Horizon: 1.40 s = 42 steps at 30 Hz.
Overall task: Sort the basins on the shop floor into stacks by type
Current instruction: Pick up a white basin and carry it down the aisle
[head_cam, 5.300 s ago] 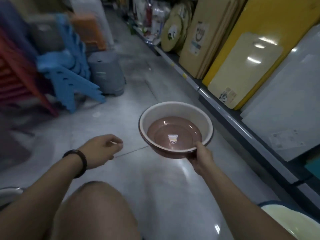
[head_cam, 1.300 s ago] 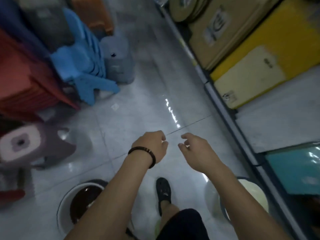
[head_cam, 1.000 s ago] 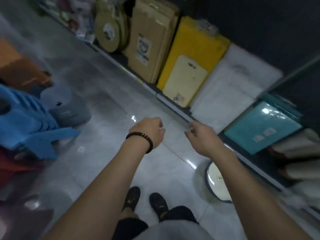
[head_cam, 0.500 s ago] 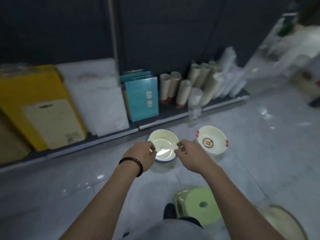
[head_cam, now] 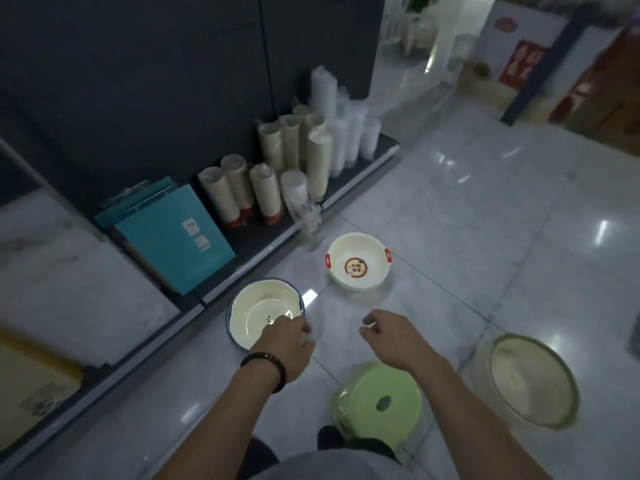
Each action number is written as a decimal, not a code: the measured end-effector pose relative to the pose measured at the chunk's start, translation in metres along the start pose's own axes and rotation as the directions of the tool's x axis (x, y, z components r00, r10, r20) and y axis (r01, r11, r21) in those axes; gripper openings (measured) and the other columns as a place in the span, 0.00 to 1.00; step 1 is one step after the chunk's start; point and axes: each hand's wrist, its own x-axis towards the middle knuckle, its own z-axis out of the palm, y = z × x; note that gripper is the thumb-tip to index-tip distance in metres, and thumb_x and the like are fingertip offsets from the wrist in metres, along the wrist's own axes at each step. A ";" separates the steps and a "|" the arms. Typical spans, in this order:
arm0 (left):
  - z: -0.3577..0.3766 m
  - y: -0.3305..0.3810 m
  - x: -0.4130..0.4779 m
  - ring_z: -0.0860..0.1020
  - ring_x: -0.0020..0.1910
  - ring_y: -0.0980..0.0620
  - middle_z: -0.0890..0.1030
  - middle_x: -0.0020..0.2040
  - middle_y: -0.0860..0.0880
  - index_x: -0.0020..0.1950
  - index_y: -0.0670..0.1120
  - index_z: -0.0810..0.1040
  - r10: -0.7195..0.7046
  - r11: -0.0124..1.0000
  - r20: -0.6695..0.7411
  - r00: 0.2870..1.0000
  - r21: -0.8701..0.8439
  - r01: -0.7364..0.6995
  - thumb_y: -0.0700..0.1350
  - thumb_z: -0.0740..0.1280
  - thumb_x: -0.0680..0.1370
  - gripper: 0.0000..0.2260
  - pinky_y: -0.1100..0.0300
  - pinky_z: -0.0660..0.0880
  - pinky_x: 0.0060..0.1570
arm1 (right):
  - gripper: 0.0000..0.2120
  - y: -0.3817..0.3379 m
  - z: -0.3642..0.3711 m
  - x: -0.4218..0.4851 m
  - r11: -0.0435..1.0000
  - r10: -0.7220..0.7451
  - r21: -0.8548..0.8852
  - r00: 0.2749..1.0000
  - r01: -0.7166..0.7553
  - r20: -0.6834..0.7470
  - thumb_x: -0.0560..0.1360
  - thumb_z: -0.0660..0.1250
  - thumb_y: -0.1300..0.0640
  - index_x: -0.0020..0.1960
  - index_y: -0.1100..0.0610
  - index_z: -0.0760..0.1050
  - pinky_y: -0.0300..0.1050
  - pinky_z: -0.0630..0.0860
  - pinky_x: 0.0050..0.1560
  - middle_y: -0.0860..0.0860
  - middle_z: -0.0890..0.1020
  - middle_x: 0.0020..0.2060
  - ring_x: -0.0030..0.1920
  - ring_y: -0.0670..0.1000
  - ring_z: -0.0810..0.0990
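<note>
- So you've swung right round: a second ago you were looking down the aisle at the blue chairs and cutting boards, now you're facing the bottom shelf (head_cam: 360, 188) with the rolled mats (head_cam: 242, 192) and the teal boxes (head_cam: 173, 237).
- That brown basin you were carrying about five seconds back is gone from your right hand (head_cam: 391, 341). It doesn't show anywhere here, so I'd guess you parked it behind you.
- Both hands are empty now. Your left hand (head_cam: 287, 344), the one with the dark bracelet, is loosely curled and hangs over the near rim of the blue-rimmed basin (head_cam: 256, 313). Can't tell if it's actually touching the rim or just above it.
- Right hand is half open, fingers bent, floating over bare floor between that basin and the green stool (head_cam: 377, 396).
- New basins in view since the turn: the blue-rimmed one just in front of the shelf edge, the white basin with red handles (head_cam: 358, 261) a bit further out, and a see-through basin (head_cam: 530, 375) off to your right, well apart from the others.
- All three look like different types and none is stacked, so my read is you're starting the next pickup and plenty of sorting remains.
- The blue-rimmed one looks like your closest grab.
</note>
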 end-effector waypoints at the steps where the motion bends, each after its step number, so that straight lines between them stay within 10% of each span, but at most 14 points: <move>1: 0.000 0.003 0.011 0.77 0.63 0.48 0.75 0.66 0.49 0.67 0.54 0.77 -0.004 1.000 0.034 0.999 -0.005 0.004 0.55 0.64 0.82 0.15 0.52 0.76 0.66 | 0.20 0.005 -0.004 0.007 1.000 0.023 0.022 1.000 -0.023 -0.003 0.84 0.65 0.46 0.73 0.53 0.74 0.44 0.77 0.53 0.50 0.85 0.54 0.49 0.48 0.82; 13: -0.083 0.019 0.188 0.79 0.62 0.47 0.79 0.65 0.49 0.70 0.52 0.74 0.105 0.993 0.206 0.973 0.027 -0.113 0.53 0.66 0.82 0.16 0.48 0.78 0.65 | 0.21 -0.043 -0.054 0.133 0.986 0.170 0.010 0.983 -0.169 -0.076 0.84 0.65 0.45 0.73 0.54 0.74 0.50 0.77 0.64 0.54 0.83 0.63 0.61 0.54 0.81; 26: -0.126 0.069 0.374 0.78 0.63 0.47 0.78 0.67 0.47 0.71 0.51 0.70 0.055 0.998 0.209 0.976 0.015 -0.059 0.47 0.67 0.83 0.17 0.52 0.78 0.64 | 0.18 -0.012 -0.128 0.315 0.980 0.201 0.000 0.977 -0.201 -0.074 0.84 0.65 0.46 0.72 0.51 0.75 0.42 0.75 0.56 0.52 0.83 0.62 0.52 0.48 0.78; 36: -0.005 0.077 0.634 0.76 0.68 0.43 0.75 0.72 0.44 0.73 0.49 0.69 -0.242 0.935 0.357 0.902 -0.163 0.316 0.51 0.67 0.83 0.20 0.48 0.74 0.67 | 0.19 0.143 -0.139 0.598 0.927 0.375 -0.038 0.916 -0.373 0.141 0.85 0.65 0.49 0.73 0.57 0.75 0.50 0.77 0.64 0.56 0.81 0.68 0.63 0.56 0.81; 42: 0.107 0.021 0.779 0.74 0.69 0.41 0.74 0.73 0.44 0.74 0.49 0.69 -0.388 0.872 0.433 0.813 -0.114 0.477 0.52 0.68 0.82 0.22 0.43 0.73 0.69 | 0.14 0.263 -0.102 0.784 0.896 0.438 -0.143 0.890 -0.420 0.125 0.86 0.62 0.56 0.60 0.64 0.81 0.49 0.81 0.53 0.57 0.85 0.56 0.49 0.55 0.83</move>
